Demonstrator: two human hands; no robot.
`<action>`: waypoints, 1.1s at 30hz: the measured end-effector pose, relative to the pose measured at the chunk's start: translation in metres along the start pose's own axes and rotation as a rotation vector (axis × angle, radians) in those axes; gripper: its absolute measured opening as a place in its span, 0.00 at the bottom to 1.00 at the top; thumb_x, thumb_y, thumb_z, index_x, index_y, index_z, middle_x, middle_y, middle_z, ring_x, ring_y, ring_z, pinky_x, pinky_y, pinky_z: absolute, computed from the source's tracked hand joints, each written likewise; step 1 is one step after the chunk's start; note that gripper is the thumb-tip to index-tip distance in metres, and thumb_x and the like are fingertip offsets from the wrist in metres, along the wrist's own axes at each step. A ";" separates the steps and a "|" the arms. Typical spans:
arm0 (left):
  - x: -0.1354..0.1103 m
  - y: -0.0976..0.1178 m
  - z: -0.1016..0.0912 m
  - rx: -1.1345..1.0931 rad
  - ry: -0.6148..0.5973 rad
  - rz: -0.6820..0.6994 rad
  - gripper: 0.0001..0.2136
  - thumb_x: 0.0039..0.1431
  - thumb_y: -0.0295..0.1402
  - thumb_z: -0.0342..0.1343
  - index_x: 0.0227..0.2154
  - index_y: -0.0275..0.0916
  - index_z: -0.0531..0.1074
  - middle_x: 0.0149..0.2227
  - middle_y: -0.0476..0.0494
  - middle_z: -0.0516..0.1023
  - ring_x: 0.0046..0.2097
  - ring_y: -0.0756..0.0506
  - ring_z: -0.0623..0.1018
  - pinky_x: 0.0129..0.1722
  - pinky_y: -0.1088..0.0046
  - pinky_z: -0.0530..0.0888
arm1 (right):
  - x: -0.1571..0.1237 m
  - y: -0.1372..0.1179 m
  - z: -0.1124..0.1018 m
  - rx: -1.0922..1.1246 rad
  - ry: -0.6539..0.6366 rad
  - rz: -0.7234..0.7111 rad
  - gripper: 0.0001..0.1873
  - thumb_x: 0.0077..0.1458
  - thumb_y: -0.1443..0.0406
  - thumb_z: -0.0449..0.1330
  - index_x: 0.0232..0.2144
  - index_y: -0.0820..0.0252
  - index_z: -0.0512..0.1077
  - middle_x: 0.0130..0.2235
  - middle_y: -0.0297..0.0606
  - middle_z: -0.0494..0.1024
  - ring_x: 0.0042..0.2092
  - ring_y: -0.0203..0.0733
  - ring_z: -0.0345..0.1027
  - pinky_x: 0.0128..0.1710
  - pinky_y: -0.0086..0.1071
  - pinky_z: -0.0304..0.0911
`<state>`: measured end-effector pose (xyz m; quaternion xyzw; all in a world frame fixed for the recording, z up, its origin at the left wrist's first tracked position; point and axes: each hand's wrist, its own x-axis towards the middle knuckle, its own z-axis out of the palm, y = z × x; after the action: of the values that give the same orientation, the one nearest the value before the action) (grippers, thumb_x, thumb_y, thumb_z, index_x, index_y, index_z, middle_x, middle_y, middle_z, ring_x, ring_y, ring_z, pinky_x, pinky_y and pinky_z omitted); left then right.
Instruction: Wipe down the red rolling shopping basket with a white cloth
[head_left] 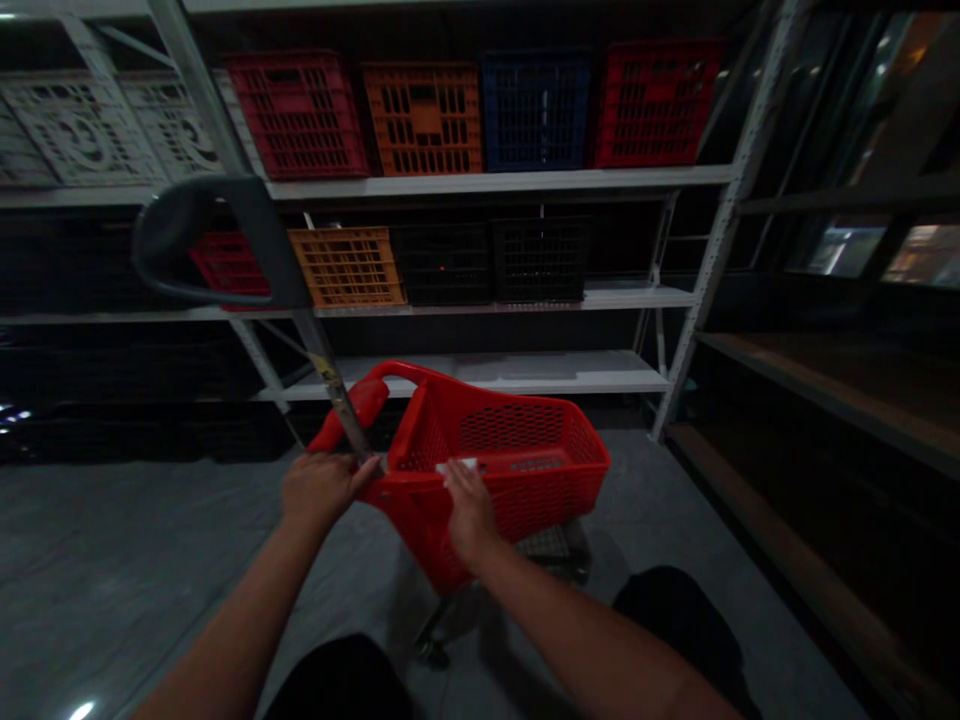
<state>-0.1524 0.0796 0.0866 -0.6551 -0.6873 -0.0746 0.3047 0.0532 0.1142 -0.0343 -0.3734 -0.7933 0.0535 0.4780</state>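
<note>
"Where does the cart sit?"

"The red plastic shopping cart [424, 535] stands mid-scene on the grey floor [180, 560], its basket [551, 492] reaching toward the right and its push handle [369, 403] at the left end."

"What about the left hand?"

"The left hand [319, 490] is at the near end of the push handle, by the foot of a metal pole [325, 368]. The thumb lies out to the right; the other fingers are mostly hidden, so I can't tell how tightly they close, or on what."

"And the right?"

"The right hand [474, 520] is at the near rim of the basket, its fingers drawn together on a white wipe [470, 463] that pokes out past the fingertips. Cloth or paper, I can't tell."

"That grey thing, upper left?"

"A dark loop handle [259, 240] on the metal pole, in front of the rack."

"What's on the rack?"

"The white metal rack [652, 177] has, along its upper shelf from left to right, white crates [82, 130], then a pinkish-red crate [300, 115], an orange crate [457, 105], a blue crate [517, 110] and a bright red crate [652, 105]. Below sit a yellow-orange crate [349, 265] and two black crates [442, 270]."

"Anything nearer?"

"Two dark-clothed knees [345, 680], with a caster wheel [433, 655] between them."
</note>
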 end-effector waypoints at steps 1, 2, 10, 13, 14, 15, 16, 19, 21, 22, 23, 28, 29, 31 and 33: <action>0.000 0.000 0.001 0.003 0.003 0.001 0.31 0.56 0.52 0.33 0.24 0.36 0.76 0.24 0.36 0.76 0.32 0.39 0.74 0.33 0.67 0.62 | 0.010 -0.020 0.011 0.040 -0.038 -0.054 0.31 0.48 0.77 0.46 0.56 0.65 0.59 0.56 0.43 0.63 0.59 0.39 0.52 0.59 0.38 0.47; 0.000 0.000 0.001 0.007 0.006 0.005 0.31 0.56 0.52 0.33 0.23 0.36 0.76 0.24 0.37 0.76 0.32 0.39 0.74 0.33 0.67 0.62 | 0.018 -0.035 0.018 0.060 -0.047 -0.080 0.31 0.48 0.76 0.47 0.56 0.66 0.58 0.57 0.43 0.62 0.60 0.38 0.50 0.59 0.37 0.46; 0.001 -0.003 0.000 -0.020 -0.006 0.017 0.30 0.56 0.52 0.34 0.23 0.37 0.76 0.24 0.36 0.76 0.31 0.39 0.74 0.32 0.67 0.62 | -0.007 0.036 -0.046 -0.177 -0.113 -0.120 0.26 0.54 0.76 0.44 0.55 0.60 0.60 0.54 0.40 0.66 0.58 0.37 0.54 0.59 0.42 0.41; 0.002 -0.005 0.000 -0.017 -0.025 0.028 0.30 0.56 0.52 0.33 0.25 0.37 0.76 0.25 0.36 0.76 0.32 0.39 0.74 0.32 0.66 0.61 | -0.036 0.102 -0.094 -0.352 -0.093 -0.048 0.28 0.51 0.78 0.44 0.53 0.58 0.62 0.54 0.40 0.67 0.57 0.39 0.55 0.60 0.46 0.37; 0.002 -0.005 0.001 -0.020 -0.034 0.038 0.29 0.56 0.52 0.33 0.26 0.38 0.76 0.26 0.37 0.76 0.32 0.39 0.74 0.32 0.66 0.61 | -0.044 0.121 -0.110 -0.397 -0.094 -0.027 0.29 0.51 0.78 0.44 0.54 0.58 0.62 0.54 0.40 0.67 0.57 0.39 0.55 0.60 0.47 0.36; 0.002 -0.006 0.001 -0.026 -0.039 0.051 0.29 0.56 0.51 0.34 0.26 0.38 0.76 0.26 0.37 0.77 0.32 0.39 0.73 0.33 0.66 0.61 | -0.050 0.138 -0.125 -0.435 -0.102 -0.003 0.30 0.50 0.79 0.43 0.54 0.58 0.62 0.54 0.39 0.67 0.57 0.38 0.55 0.60 0.47 0.35; 0.002 -0.006 0.001 -0.033 -0.041 0.064 0.28 0.56 0.51 0.34 0.27 0.38 0.75 0.27 0.38 0.77 0.33 0.40 0.73 0.34 0.66 0.62 | -0.056 0.153 -0.139 -0.469 -0.114 0.026 0.30 0.49 0.79 0.43 0.54 0.57 0.61 0.54 0.39 0.67 0.57 0.38 0.55 0.60 0.47 0.34; 0.001 -0.005 0.001 -0.065 -0.001 0.060 0.25 0.56 0.50 0.38 0.26 0.37 0.74 0.28 0.38 0.76 0.35 0.40 0.72 0.40 0.63 0.62 | -0.066 0.187 -0.175 -0.559 -0.159 0.141 0.32 0.48 0.80 0.42 0.54 0.56 0.61 0.55 0.38 0.66 0.57 0.38 0.55 0.60 0.47 0.33; -0.001 -0.002 -0.001 -0.094 0.071 0.006 0.24 0.55 0.50 0.40 0.29 0.35 0.73 0.33 0.36 0.75 0.40 0.38 0.71 0.45 0.59 0.60 | -0.070 0.201 -0.193 -0.604 -0.145 0.260 0.32 0.47 0.79 0.42 0.54 0.57 0.62 0.54 0.40 0.66 0.57 0.40 0.56 0.59 0.48 0.34; -0.004 0.001 -0.002 -0.115 0.119 -0.041 0.23 0.54 0.50 0.41 0.34 0.34 0.71 0.38 0.34 0.74 0.43 0.36 0.70 0.47 0.57 0.60 | -0.072 0.205 -0.200 -0.608 -0.112 0.325 0.32 0.47 0.79 0.42 0.53 0.58 0.62 0.54 0.41 0.67 0.57 0.41 0.56 0.59 0.49 0.35; -0.007 0.004 -0.004 -0.144 0.183 -0.109 0.24 0.54 0.50 0.42 0.39 0.33 0.69 0.43 0.32 0.71 0.47 0.35 0.68 0.49 0.55 0.59 | -0.072 0.205 -0.205 -0.590 -0.065 0.387 0.32 0.47 0.79 0.41 0.53 0.60 0.63 0.54 0.42 0.67 0.56 0.41 0.57 0.59 0.49 0.36; -0.040 0.037 -0.014 -0.450 0.474 -0.351 0.28 0.52 0.45 0.50 0.53 0.39 0.53 0.58 0.35 0.55 0.59 0.37 0.57 0.54 0.55 0.58 | -0.074 0.157 -0.196 -0.163 0.121 0.513 0.26 0.53 0.70 0.43 0.54 0.63 0.61 0.51 0.46 0.69 0.51 0.44 0.64 0.51 0.40 0.58; -0.049 0.048 -0.016 -0.537 0.488 -0.321 0.27 0.51 0.43 0.52 0.53 0.39 0.53 0.58 0.35 0.56 0.59 0.38 0.58 0.55 0.56 0.58 | -0.075 0.138 -0.187 -0.047 0.108 0.497 0.25 0.55 0.68 0.43 0.55 0.62 0.60 0.51 0.45 0.70 0.51 0.44 0.65 0.50 0.39 0.60; -0.068 0.075 -0.016 -0.739 0.440 -0.237 0.24 0.50 0.41 0.54 0.49 0.40 0.58 0.54 0.37 0.61 0.57 0.39 0.61 0.55 0.57 0.59 | -0.078 0.093 -0.165 0.182 0.037 0.438 0.23 0.56 0.66 0.45 0.55 0.59 0.58 0.50 0.43 0.70 0.50 0.42 0.65 0.48 0.36 0.61; -0.086 0.104 -0.014 -0.988 0.244 -0.180 0.24 0.47 0.40 0.56 0.48 0.41 0.60 0.53 0.38 0.63 0.55 0.40 0.64 0.53 0.59 0.63 | -0.080 0.049 -0.141 0.382 -0.057 0.412 0.22 0.57 0.65 0.46 0.54 0.57 0.57 0.48 0.40 0.72 0.48 0.40 0.67 0.48 0.34 0.62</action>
<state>-0.0537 0.0126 0.0227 -0.6458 -0.5832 -0.4919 0.0293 0.2132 0.0593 -0.0371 -0.4282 -0.6894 0.3087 0.4961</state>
